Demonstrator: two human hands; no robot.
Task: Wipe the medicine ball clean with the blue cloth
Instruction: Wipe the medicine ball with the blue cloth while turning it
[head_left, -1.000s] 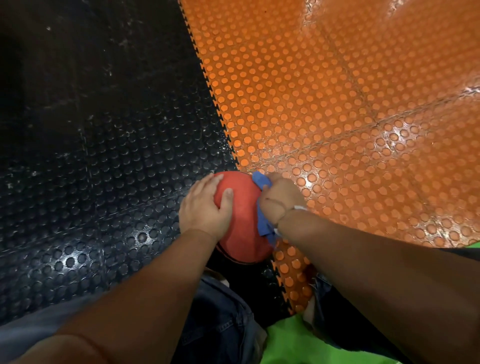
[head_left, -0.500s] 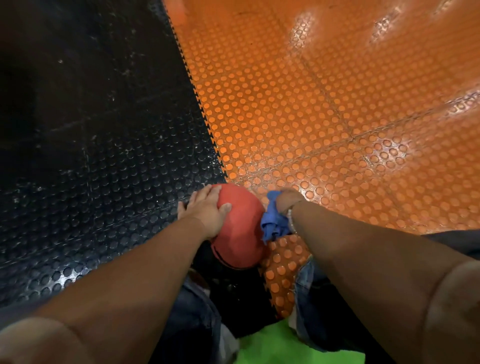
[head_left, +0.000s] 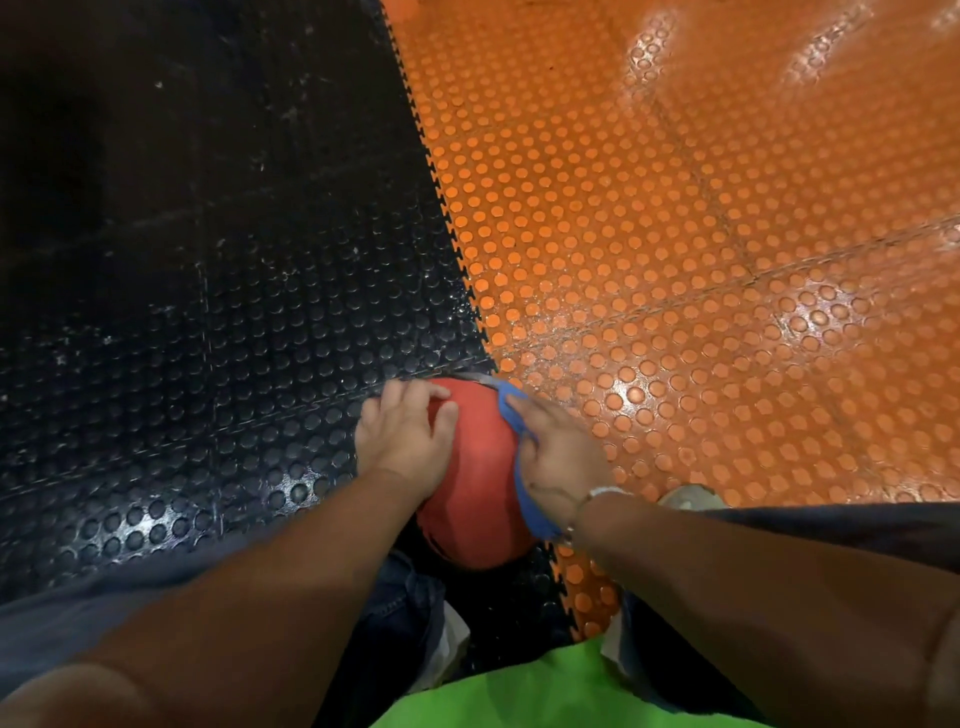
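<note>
A red medicine ball (head_left: 475, 483) sits on the floor between my knees, right on the seam of the black and orange mats. My left hand (head_left: 402, 439) lies on its left side with fingers spread and the thumb over the top. My right hand (head_left: 558, 457) presses the blue cloth (head_left: 522, 467) flat against the ball's right side with straight fingers. Only a strip of the cloth shows along the edge of that hand, from the fingertips down to the wrist. The ball's underside is hidden.
Black studded floor mats (head_left: 208, 312) cover the left, orange studded mats (head_left: 701, 260) the right, joined by a toothed seam. My jeans-clad legs (head_left: 400, 623) flank the ball, a shoe tip (head_left: 691, 496) shows at right, and a green garment (head_left: 545, 691) is at the bottom.
My right hand has come back up from the ball's lower right side and now lies flat on its upper right with the cloth spread under it. The left hand stays on the ball.
</note>
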